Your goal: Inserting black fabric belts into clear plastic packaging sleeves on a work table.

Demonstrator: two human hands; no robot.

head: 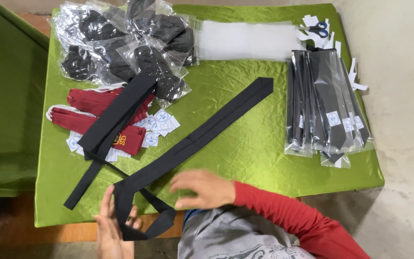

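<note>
Black tie [202,134] stretched diagonally over the green desk [245,153]: broad end far and to the right, near the white sheet [245,41], narrow looped end near, at the front edge. Long axis running from lower left to upper right, away from the body.

Left hand [109,230] at the near end, below the desk edge, fingers partly curled about the neck loop of the tie, gripping the band where it doubles back. Right hand [202,188] just right of that, palm down, fingers spread and slightly bent, hovering over or lightly touching the narrow part of the tie; blurred, so contact not certain, nothing clasped in it. Both hands at the same near end, left nearer the loop, right nearer the blade; broad end well beyond either.

Second black tie [113,120] lying across the maroon ties [97,112], left of the first, roughly parallel. Bagged black ties [327,105] stacked at the right, bagged dark bundles [125,43] at the far left, small round-marked paper tags [156,125] between, blue-handled scissors [319,29] at the far right corner.
</note>
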